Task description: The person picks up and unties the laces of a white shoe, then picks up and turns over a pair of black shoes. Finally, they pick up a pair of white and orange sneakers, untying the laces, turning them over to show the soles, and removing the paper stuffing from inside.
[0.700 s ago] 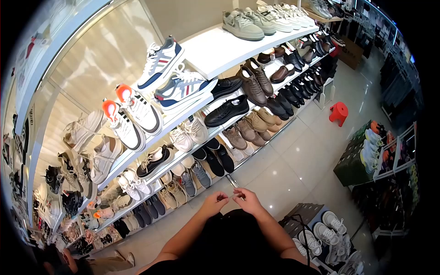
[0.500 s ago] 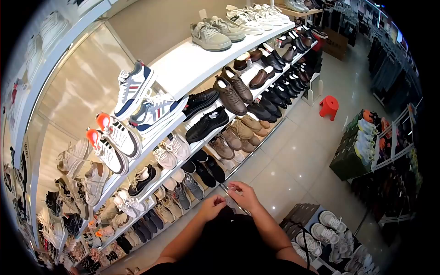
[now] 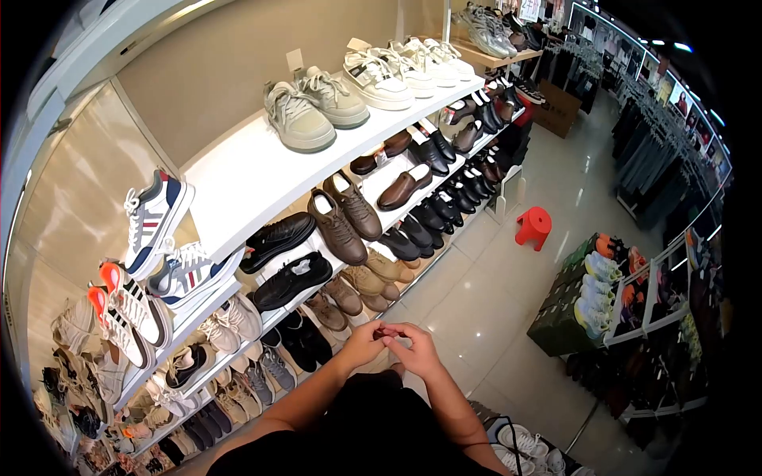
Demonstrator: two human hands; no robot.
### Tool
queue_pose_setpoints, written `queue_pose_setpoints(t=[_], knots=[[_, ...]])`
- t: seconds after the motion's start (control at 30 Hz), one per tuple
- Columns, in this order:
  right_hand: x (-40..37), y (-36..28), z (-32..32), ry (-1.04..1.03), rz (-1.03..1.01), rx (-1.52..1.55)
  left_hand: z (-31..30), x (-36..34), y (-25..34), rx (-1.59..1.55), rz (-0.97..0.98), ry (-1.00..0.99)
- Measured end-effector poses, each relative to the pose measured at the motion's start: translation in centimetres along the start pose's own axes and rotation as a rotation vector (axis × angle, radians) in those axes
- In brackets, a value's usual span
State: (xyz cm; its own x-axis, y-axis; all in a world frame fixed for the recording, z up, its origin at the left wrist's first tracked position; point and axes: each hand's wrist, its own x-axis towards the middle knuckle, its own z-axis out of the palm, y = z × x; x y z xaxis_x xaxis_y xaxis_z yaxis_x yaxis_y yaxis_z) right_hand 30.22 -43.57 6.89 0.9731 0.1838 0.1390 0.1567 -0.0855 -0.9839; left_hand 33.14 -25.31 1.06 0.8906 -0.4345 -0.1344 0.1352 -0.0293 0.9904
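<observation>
My left hand (image 3: 364, 346) and my right hand (image 3: 415, 351) meet in front of my body, fingers curled and fingertips touching. Whatever may be between the fingertips is too small to make out. Beyond the hands, on the lower shelves, are tan ankle shoes (image 3: 364, 280) and brown ones (image 3: 343, 294). A pair of black shoes (image 3: 293, 282) lies to the left, one level up. Brown leather lace-ups (image 3: 337, 228) stand farther off on that level. Neither hand touches a shoe.
A white top shelf (image 3: 238, 190) bears grey-green sneakers (image 3: 298, 117) and white sneakers (image 3: 376, 79). On the tiled floor (image 3: 452, 317) stands a red stool (image 3: 534, 228). Green boxes (image 3: 560, 317) with sneakers are at the right; white sneakers (image 3: 517, 439) lie near my right arm.
My hands have come together from slightly apart, fingertips now touching. The view has turned so that the shelves shift left and more of the aisle shows on the right.
</observation>
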Motion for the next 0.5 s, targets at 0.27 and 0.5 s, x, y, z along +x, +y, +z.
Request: queue_pose_setpoints(t=[0.27, 0.5], knots=[[10.7, -0.8, -11.8, 0.113, -0.111, -0.062, 2.3, 15.5, 8.1, 0.118, 0.109, 0.025], [16.7, 3.1, -20.6, 0.104, -0.013, 0.082, 4.7, 23.4, 9.4, 0.12, 0.067, 0.084]])
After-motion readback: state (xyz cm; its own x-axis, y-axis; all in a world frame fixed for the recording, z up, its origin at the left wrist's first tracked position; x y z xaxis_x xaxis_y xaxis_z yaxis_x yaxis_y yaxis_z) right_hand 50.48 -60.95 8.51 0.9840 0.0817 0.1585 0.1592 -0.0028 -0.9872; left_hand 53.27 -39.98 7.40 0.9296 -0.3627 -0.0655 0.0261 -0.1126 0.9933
